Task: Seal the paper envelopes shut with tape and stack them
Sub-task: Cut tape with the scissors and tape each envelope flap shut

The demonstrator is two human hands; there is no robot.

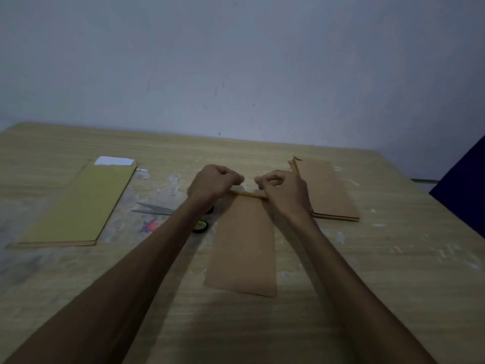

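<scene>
**Now the flap of the middle envelope is being closed**

Right at the centre of the table (341,298) lies a brown envelope (242,248), lengthwise away from the person, and both hands are working at its far end. The left hand (214,183) is curled into a loose fist over the left corner of the flap; the right hand (282,189) is curled the same way over the right corner. Between them runs a thin yellowish edge (248,194), which looks like the fold of the flap. Whether the fingers pinch a strip of tape or only press the paper down, I cannot tell; the light is dim and the fingertips are tucked under.

To the person's right, just beyond the right hand, sits a stack of brown envelopes (325,190), squared up fairly well. Well off to the left lies a yellow envelope pile (78,206) with a white sheet (114,161) peeking out at its far end. Between that pile and the working envelope are scissors (154,208) and a tape roll (200,226), partly hidden by the left forearm.

I judge this to be the sealing step for one envelope, with the stack on the right likely holding the finished ones. Next, the flap needs to be pressed flat and held while tape goes across the seam, then the envelope lifted onto that stack with edges lined up.
</scene>
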